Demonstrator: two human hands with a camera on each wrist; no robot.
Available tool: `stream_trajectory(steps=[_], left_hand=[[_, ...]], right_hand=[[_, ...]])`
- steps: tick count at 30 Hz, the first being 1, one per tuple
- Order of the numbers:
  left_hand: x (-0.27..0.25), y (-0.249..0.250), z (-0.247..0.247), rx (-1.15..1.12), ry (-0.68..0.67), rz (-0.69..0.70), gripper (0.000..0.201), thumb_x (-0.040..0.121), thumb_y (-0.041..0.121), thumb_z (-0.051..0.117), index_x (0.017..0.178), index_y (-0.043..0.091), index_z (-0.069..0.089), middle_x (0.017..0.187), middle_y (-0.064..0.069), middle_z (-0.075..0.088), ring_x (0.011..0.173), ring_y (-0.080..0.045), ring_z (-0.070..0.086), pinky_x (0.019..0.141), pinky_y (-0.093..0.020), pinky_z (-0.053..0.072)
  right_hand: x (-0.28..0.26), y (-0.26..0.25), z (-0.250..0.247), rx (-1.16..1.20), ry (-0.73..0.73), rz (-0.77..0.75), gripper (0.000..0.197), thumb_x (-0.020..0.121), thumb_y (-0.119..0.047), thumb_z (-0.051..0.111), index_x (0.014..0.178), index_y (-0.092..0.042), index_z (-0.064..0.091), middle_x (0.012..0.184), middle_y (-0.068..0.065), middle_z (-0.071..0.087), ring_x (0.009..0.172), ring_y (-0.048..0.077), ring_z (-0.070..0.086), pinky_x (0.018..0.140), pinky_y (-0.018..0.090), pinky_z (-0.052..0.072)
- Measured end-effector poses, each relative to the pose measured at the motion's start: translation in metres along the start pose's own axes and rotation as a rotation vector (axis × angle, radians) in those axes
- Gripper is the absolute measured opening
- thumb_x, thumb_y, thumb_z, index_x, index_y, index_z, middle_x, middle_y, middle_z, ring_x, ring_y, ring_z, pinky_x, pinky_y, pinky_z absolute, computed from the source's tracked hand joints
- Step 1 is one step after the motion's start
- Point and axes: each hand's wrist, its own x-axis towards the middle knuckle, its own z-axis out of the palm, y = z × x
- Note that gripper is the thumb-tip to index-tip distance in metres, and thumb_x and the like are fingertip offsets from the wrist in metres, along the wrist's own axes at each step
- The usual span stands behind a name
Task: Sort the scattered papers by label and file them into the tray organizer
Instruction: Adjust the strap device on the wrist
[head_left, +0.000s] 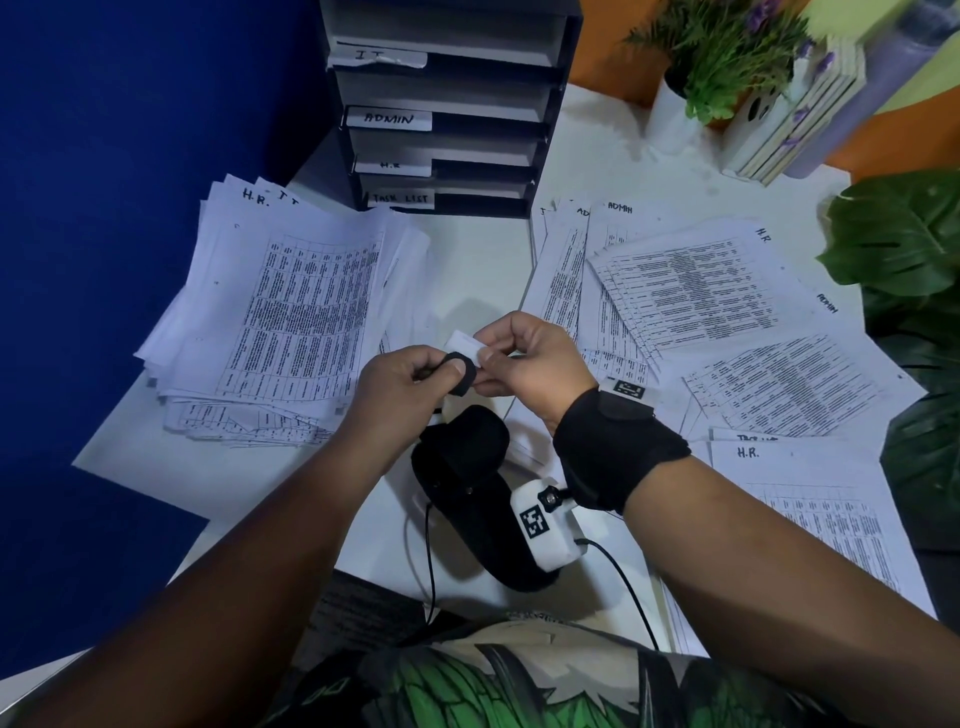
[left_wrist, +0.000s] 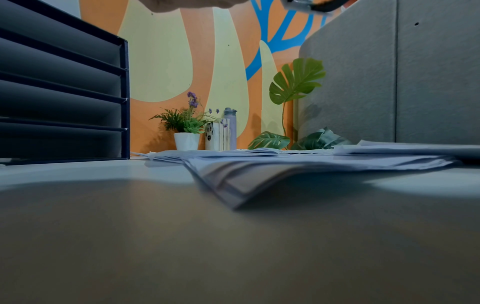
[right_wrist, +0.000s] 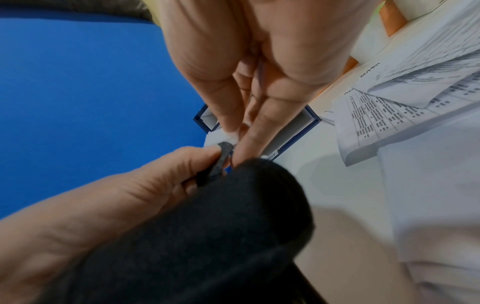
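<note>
Both my hands busy: left (head_left: 410, 382) pinching strap (head_left: 460, 371), right (head_left: 524, 364) pinching tab (head_left: 464, 343); papers (head_left: 291, 317) unsorted, elbows may scatter stacks off worktop (head_left: 467, 270)

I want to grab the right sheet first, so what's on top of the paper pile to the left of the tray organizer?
An H.R. sheet with a printed table tops the left pile. An I.T. corner peeks out behind it; lower sheets' labels are covered.
</note>
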Motion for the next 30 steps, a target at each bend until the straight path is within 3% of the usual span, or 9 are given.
stream_trajectory(steps=[5,8,10,13,19,26,28,30], left_hand=[[0.0002,-0.0007,0.0010,-0.016,0.005,-0.004,0.012,0.086,0.024,0.069,0.076,0.022,0.074,0.075,-0.006,0.072,0.071,-0.018,0.065,0.076,-0.041,0.056],[-0.0008,-0.0018,0.0015,-0.032,0.029,-0.003,0.006,0.088,0.017,0.069,0.083,0.018,0.073,0.076,-0.002,0.073,0.068,-0.005,0.067,0.061,-0.017,0.053],[0.0005,-0.0044,0.0015,-0.040,0.043,0.005,0.007,0.086,0.014,0.070,0.092,0.019,0.071,0.080,-0.002,0.073,0.070,-0.005,0.069,0.059,-0.012,0.051],[0.0011,-0.0066,0.0010,0.012,0.056,0.037,0.013,0.084,0.015,0.073,0.090,0.026,0.069,0.073,0.001,0.071,0.065,-0.005,0.066,0.057,-0.013,0.050],[0.0026,-0.0024,0.0016,0.036,0.068,0.051,0.012,0.084,0.018,0.072,0.096,0.019,0.072,0.075,0.007,0.073,0.071,-0.005,0.069,0.063,-0.014,0.052],[0.0043,-0.0050,0.0039,0.019,0.092,0.038,0.014,0.084,0.022,0.072,0.098,0.019,0.071,0.080,0.002,0.074,0.079,-0.014,0.072,0.082,-0.037,0.057],[0.0039,-0.0062,0.0046,0.014,0.106,0.037,0.014,0.084,0.023,0.072,0.098,0.025,0.069,0.077,0.002,0.074,0.076,-0.015,0.071,0.080,-0.041,0.057],[0.0028,-0.0058,0.0061,0.013,0.110,0.048,0.014,0.084,0.021,0.072,0.095,0.028,0.067,0.074,0.000,0.072,0.072,-0.021,0.070,0.074,-0.037,0.057]], right_hand=[[-0.0001,0.0008,0.0003,-0.035,-0.009,-0.006,0.007,0.091,0.004,0.056,0.095,0.003,0.062,0.080,0.013,0.062,0.071,0.025,0.068,0.069,0.036,0.060],[-0.0002,0.0018,-0.0015,-0.057,-0.028,-0.003,0.008,0.091,0.005,0.055,0.093,0.001,0.061,0.076,0.009,0.061,0.066,0.021,0.068,0.065,0.032,0.059],[0.0003,0.0032,-0.0020,-0.083,-0.043,-0.005,0.009,0.091,0.005,0.054,0.090,-0.001,0.061,0.074,0.008,0.061,0.066,0.021,0.068,0.065,0.033,0.059],[0.0016,0.0043,-0.0005,-0.143,-0.019,-0.039,0.008,0.090,0.004,0.055,0.090,0.000,0.061,0.073,0.009,0.061,0.067,0.025,0.068,0.066,0.039,0.060],[0.0060,0.0006,-0.0035,-0.141,-0.020,-0.041,0.010,0.090,0.006,0.054,0.090,-0.001,0.062,0.072,0.007,0.058,0.066,0.022,0.067,0.069,0.039,0.060],[0.0045,0.0017,0.0017,-0.142,-0.028,-0.040,0.006,0.090,0.003,0.056,0.089,-0.002,0.060,0.071,0.005,0.059,0.066,0.024,0.066,0.070,0.045,0.060],[0.0046,0.0033,0.0017,-0.157,-0.042,-0.042,0.004,0.090,0.002,0.057,0.089,-0.001,0.060,0.071,0.006,0.059,0.068,0.027,0.067,0.072,0.048,0.059],[0.0055,0.0046,0.0020,-0.189,-0.048,-0.054,0.004,0.088,0.001,0.058,0.089,-0.002,0.061,0.068,0.004,0.060,0.069,0.031,0.068,0.072,0.051,0.058]])
